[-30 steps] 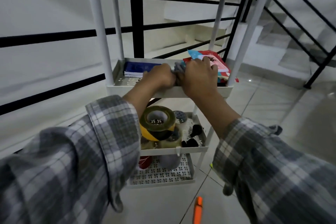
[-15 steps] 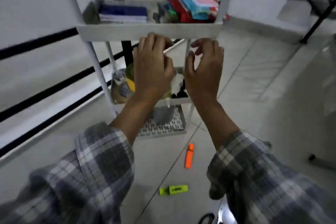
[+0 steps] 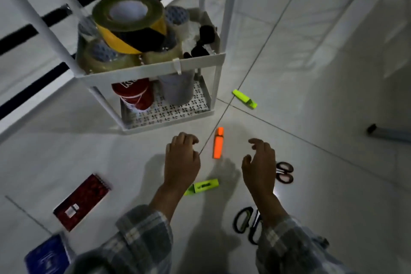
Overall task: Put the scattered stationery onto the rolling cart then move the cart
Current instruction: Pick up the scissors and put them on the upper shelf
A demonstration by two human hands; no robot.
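Observation:
A white rolling cart (image 3: 155, 69) stands ahead, with tape rolls (image 3: 130, 23) on its middle shelf and two cups below. On the floor an orange highlighter (image 3: 218, 142) lies between my hands. My left hand (image 3: 182, 160) hovers left of it and my right hand (image 3: 260, 164) right of it, both empty with fingers curled apart. A yellow-green highlighter (image 3: 203, 186) lies under my left wrist, and another (image 3: 244, 99) beside the cart. Dark-handled scissors (image 3: 284, 172) peek out behind my right hand. Black scissors (image 3: 246, 223) lie near my right sleeve. A red notebook (image 3: 83, 201) and a blue book (image 3: 47, 258) lie at left.
A black railing (image 3: 33, 31) runs along the floor edge behind the cart. A dark-tipped furniture leg (image 3: 388, 133) lies at the right edge. The tiled floor (image 3: 322, 73) spreads to the right of the cart.
My hands left the cart's upper shelf and dropped to the floor beside the orange highlighter. My view tilted down, bringing the scattered floor items into sight.

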